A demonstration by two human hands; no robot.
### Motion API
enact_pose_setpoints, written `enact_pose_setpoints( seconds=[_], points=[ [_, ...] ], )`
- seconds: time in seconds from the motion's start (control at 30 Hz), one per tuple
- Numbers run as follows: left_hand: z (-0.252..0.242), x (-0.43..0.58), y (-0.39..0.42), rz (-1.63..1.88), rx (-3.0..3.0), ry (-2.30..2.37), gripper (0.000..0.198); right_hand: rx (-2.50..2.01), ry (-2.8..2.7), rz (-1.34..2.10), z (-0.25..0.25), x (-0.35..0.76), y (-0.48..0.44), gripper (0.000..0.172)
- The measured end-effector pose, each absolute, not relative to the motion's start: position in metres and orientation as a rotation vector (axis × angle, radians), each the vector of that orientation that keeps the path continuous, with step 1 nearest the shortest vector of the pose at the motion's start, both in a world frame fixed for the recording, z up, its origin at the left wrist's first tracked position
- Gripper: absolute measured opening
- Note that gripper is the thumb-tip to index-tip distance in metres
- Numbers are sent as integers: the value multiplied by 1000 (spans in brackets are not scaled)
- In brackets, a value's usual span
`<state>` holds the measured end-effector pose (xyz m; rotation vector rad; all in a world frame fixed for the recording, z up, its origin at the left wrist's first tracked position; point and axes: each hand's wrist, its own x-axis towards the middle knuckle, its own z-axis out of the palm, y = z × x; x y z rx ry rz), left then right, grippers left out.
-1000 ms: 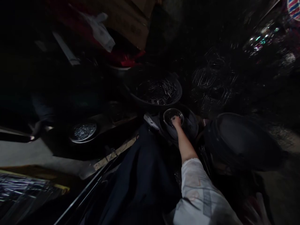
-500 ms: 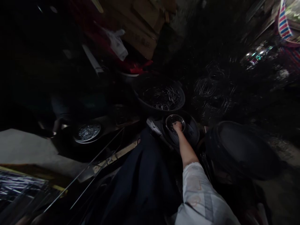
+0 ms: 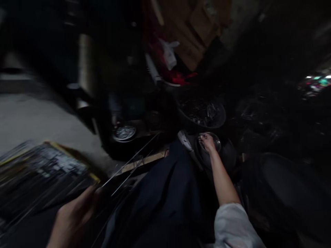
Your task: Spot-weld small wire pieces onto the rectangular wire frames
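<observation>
The scene is dark and blurred. My right hand [image 3: 207, 142] reaches forward into a small round metal bowl [image 3: 216, 140] that sits inside a larger dark basin [image 3: 227, 156]; its fingers are curled on something in the bowl, too small to make out. My left hand [image 3: 71, 217] is at the lower left, closed around thin metal rods [image 3: 129, 164] that stick out up and to the right. My dark-trousered lap [image 3: 165, 193] lies between the two hands.
A dark basin of metal clips [image 3: 203, 113] stands behind the small bowl. A round tin of shiny bits [image 3: 125, 132] sits on a low block to the left. A large black tub [image 3: 281, 193] is at right, cardboard boxes [image 3: 196, 31] at the back, and a bundle of rods [image 3: 36, 172] at left.
The camera has swung left, shifting everything rightward. My left hand with the thin rods has come into view at the lower left. My right hand stays in the small bowl.
</observation>
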<state>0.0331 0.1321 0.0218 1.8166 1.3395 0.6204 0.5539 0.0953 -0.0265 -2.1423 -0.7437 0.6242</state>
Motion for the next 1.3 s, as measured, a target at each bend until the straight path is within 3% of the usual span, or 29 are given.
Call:
enact_pose_setpoints(
  seconds=[0.17,0.33,0.47,0.77,1.3],
  points=[
    [29,34,125,728,1928,1324,19,-1524,-1034,1015,-2,426,145,34],
    [28,20,121,827,1942,1329,17,-1556,-1052,1034,-2,319,175,24],
    [22,1,121,881,1943,1343,19,-1381,-802,1173,-4,274,189,28],
    [13,-20,124,1050,1991,1331,23,-1102,-447,1261,20,218,202,32],
    [24,-24,129,1091,2025,1301,24,-1088,-479,1193,34,208,212,29]
  ],
)
